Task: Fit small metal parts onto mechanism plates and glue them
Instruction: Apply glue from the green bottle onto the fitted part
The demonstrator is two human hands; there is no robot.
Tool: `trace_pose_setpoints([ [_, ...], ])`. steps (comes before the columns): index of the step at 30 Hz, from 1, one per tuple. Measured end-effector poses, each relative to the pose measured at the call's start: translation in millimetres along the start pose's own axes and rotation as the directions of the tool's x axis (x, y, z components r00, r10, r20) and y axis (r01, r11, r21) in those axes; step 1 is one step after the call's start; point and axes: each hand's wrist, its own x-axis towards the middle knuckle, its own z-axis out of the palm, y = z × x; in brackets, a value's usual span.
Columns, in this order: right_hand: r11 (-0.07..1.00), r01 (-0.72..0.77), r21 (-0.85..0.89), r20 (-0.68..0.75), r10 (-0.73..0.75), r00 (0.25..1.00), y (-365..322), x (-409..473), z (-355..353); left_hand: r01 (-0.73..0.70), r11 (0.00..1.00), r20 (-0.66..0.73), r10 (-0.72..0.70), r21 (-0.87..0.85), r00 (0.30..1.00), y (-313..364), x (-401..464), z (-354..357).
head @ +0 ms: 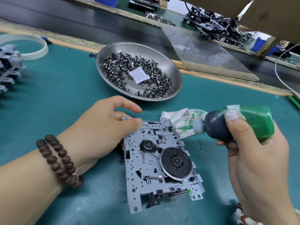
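Gluing looks to be the step in hand: my left hand (103,127) pinches the mechanism plate (160,164) at lower centre, my right hand (253,150) grips the glue bottle (238,124), needle tip at the small part (170,127), needing a gentle squeeze.

A factory assembly workstation. A green work mat (48,98) covers the bench, edged by a worn wooden strip. Beyond the fingertips of the left hand (103,127) sits a wide steel dish (172,65) heaped with tiny dark metal parts (123,67). Past the dish runs a dark conveyor belt (81,21). Far left of the fingers, stamped metal plates (9,65) are stacked. Across the belt, beyond the right hand (256,153), another bench holds a pile of black mechanisms (211,25) and blue bins (259,44).
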Motion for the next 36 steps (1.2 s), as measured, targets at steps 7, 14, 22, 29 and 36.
trace_pose_setpoints([
  [7,1.000,-0.001,-0.014,-0.007,0.001,1.000,0.3,0.3,0.1,-0.003,1.000,-0.001,0.003,0.004,1.000,-0.2,0.7,0.3],
  [14,1.000,0.003,-0.009,-0.014,-0.003,1.000,1.6,0.3,-1.0,-0.002,1.000,-0.002,0.002,0.008,1.000,-0.5,0.0,-0.2],
  [22,1.000,-0.001,-0.011,-0.009,0.001,1.000,-0.5,0.2,-0.4,-0.001,1.000,-0.003,0.001,0.004,1.000,0.2,-0.2,0.0],
  [29,1.000,-0.009,0.002,-0.003,0.009,1.000,-0.4,0.3,0.2,0.003,1.000,0.000,-0.003,0.007,1.000,0.3,-0.1,0.0],
  [36,1.000,-0.012,-0.004,0.000,0.012,1.000,-1.0,0.0,0.9,0.006,1.000,0.004,-0.006,0.011,1.000,0.9,-0.5,0.6],
])
